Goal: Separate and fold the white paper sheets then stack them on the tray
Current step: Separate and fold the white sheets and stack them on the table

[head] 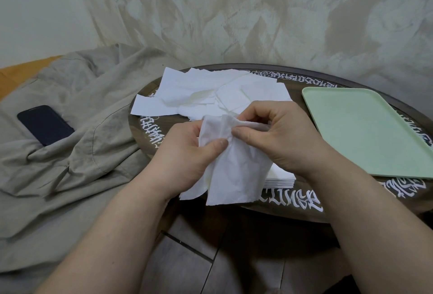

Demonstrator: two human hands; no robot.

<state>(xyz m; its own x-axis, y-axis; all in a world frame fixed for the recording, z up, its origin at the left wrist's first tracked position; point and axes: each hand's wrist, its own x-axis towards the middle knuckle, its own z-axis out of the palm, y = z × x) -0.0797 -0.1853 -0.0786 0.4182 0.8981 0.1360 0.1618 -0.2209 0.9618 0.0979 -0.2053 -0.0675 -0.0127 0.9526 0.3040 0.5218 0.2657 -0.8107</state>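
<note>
The step in hand looks like separation: at the centre of the frame the left hand (187, 153) and the right hand (278, 136) both pinch the top edge of a crumpled white tissue sheet (236, 172), thumbs pressed on the paper, fingers curled round it, as if peeling 2 plies apart; the sheet hangs over a neat stack of unseparated sheets (281, 180) at the near edge of the round dark table (293, 209); a loose heap of separated sheets (210, 92) lies at upper centre; the pale green tray (365, 129) at right holds nothing visible, so folding and stacking seem not yet begun; the next move calls for a gentle, even pull, since thin paper tears; whether the held piece is 1 sheet or 2 is hard to tell, the hands hide most of the stack, and the tray's right corner is cut off by the frame.
</note>
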